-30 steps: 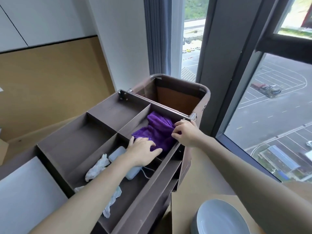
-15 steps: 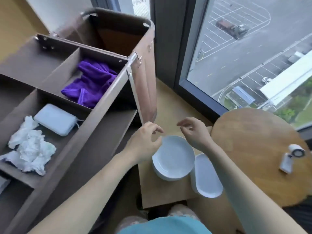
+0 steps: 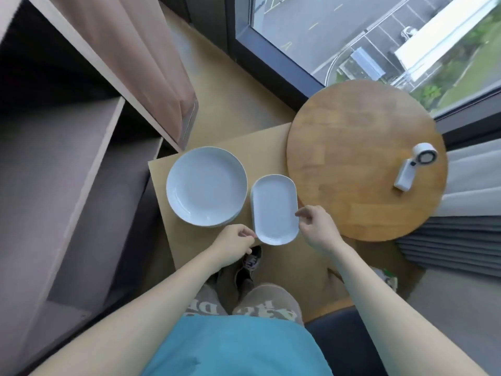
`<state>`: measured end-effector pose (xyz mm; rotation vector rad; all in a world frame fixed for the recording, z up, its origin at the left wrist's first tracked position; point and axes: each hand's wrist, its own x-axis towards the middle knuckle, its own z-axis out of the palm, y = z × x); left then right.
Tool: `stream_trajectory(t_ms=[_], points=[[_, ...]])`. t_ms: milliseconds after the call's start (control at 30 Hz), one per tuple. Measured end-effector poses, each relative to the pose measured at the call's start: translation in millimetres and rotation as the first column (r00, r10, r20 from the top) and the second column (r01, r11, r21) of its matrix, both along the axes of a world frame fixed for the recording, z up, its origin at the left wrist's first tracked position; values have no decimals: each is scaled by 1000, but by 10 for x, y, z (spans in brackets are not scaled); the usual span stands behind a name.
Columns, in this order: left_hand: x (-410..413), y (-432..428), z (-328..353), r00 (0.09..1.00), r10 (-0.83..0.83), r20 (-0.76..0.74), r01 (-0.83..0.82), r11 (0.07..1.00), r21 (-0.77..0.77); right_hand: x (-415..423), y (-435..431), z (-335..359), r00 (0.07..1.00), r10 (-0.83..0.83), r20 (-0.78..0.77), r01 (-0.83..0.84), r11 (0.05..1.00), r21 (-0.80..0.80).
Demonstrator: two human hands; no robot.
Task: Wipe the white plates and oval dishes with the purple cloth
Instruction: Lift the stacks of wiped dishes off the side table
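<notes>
**Caller:** What is closest to the camera?

**Operator:** I am looking straight down. Nearest is a teal shirt (image 3: pixel 238 346), and two bare forearms reach away from it over a tan surface (image 3: pixel 284 263).

**Caller:** And the grips?

**Operator:** The left grip (image 3: pixel 234 245) has its fingers curled, with thumb and fingertip meeting right at the near left rim of the top oval dish (image 3: pixel 273 208). The right grip (image 3: pixel 317 229) is curled too, with forefinger and thumb at the dish's right rim. I cannot tell whether either one is clamped on the rim or only touching it.

**Caller:** Where do the dishes sit?

**Operator:** The oval dish tops what looks like a short stack in the middle of the surface, with its long side running near to far. Just to its left is a stack of round white plates (image 3: pixel 206 185).

**Caller:** And further out?

**Operator:** A round wooden table (image 3: pixel 352 158) sits to the right, and its edge overlaps the surface's far right corner. A white handheld device (image 3: pixel 414 169) lies on the table's right side. A brown cart (image 3: pixel 81 172) stands to the left, and a window (image 3: pixel 352 31) runs along the far side.
</notes>
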<state>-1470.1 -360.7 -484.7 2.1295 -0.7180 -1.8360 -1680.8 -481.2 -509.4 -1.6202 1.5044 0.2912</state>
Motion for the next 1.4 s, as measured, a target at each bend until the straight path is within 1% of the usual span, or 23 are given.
stream_trajectory(t_ms=[67, 167, 233, 267, 333, 367, 467, 533, 600, 667, 700, 767, 900, 1000, 1100, 1200, 1233, 1300, 1400], points=[[-168, 12, -184, 996, 71, -53, -66, 994, 84, 46, -192, -115, 1000, 26, -8, -26, 999, -23], [-369, 80, -463, 994, 87, -70, -75, 984, 164, 259, -551, -307, 997, 72, -7, -73, 995, -73], [-468, 127, -628, 969, 218, -118, -182, 949, 258, 458, -777, -452, 992, 127, -9, -127, 988, -91], [-516, 149, -717, 934, 320, -158, -259, 913, 316, 566, -876, -530, 986, 169, -12, -169, 981, -93], [-595, 160, -872, 805, 536, -253, -398, 805, 440, 772, -1061, -684, 963, 271, -9, -270, 960, -78], [-643, 155, -940, 739, 606, -293, -430, 760, 488, 864, -1141, -751, 951, 308, 0, -308, 950, -44], [-753, 32, -1150, 603, 712, -360, -482, 685, 547, 1089, -1344, -935, 911, 411, 7, -408, 902, 143], [-826, -91, -1272, 468, 804, -367, -585, 593, 553, 1173, -1389, -1028, 854, 518, -40, -499, 839, 215], [-889, -182, -1339, 294, 887, -355, -684, 455, 570, 1184, -1372, -1108, 818, 571, -68, -543, 806, 235], [-935, -224, -1361, 152, 930, -335, -734, 333, 592, 1135, -1324, -1163, 821, 568, -49, -547, 809, 213], [-950, -226, -1351, 102, 939, -327, -745, 290, 600, 1101, -1305, -1174, 825, 563, -40, -547, 814, 195], [-954, -215, -1325, 44, 950, -308, -762, 232, 605, 1032, -1285, -1172, 838, 545, -41, -532, 830, 168], [-933, -147, -1276, -12, 958, -285, -776, 170, 607, 877, -1193, -1117, 905, 425, -34, -415, 896, 158], [-938, -58, -1308, 4, 968, -250, -778, 160, 607, 782, -1137, -1121, 937, 349, 6, -345, 922, 174], [-970, -35, -1386, 6, 973, -229, -786, 147, 601, 778, -1144, -1161, 946, 324, 13, -321, 931, 172], [-973, -105, -1421, -8, 967, -256, -801, 147, 580, 781, -1105, -1208, 956, 292, 14, -290, 946, 146], [-958, -123, -1415, 7, 962, -273, -807, 167, 567, 765, -1083, -1212, 959, 284, 17, -284, 949, 141], [-929, -122, -1400, 66, 957, -284, -814, 216, 539, 695, -1031, -1206, 967, 255, 32, -257, 956, 143], [-855, -24, -1358, 151, 957, -246, -834, 257, 488, 560, -910, -1177, 982, 180, 55, -186, 970, 154]])
